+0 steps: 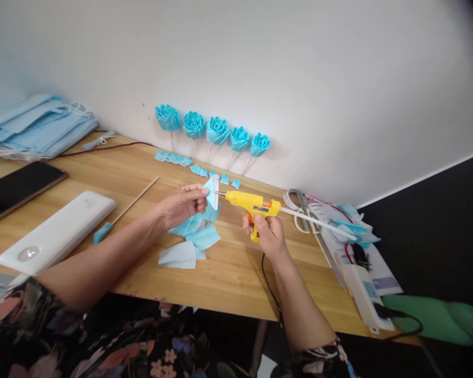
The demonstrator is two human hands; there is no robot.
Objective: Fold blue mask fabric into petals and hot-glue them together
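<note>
My left hand (187,203) pinches a folded light-blue fabric piece (213,192), its white edge facing right. Gripped in my right hand (271,236) is a yellow hot glue gun (246,200), its metal nozzle at the piece's edge; whether they touch I cannot tell. A long white glue stick (315,218) sticks out of the gun's back. Below my left hand lie several loose blue fabric pieces (203,237). To the left rests a thin wooden stick (136,198) with a small blue bud (102,232) on its end.
Several blue fabric roses (217,131) on sticks lean against the wall, small folded petals (173,158) before them. At left are stacked face masks (35,126), a phone (21,189) and a white power bank (59,231). Scissors (305,218) and a power strip (364,296) lie right.
</note>
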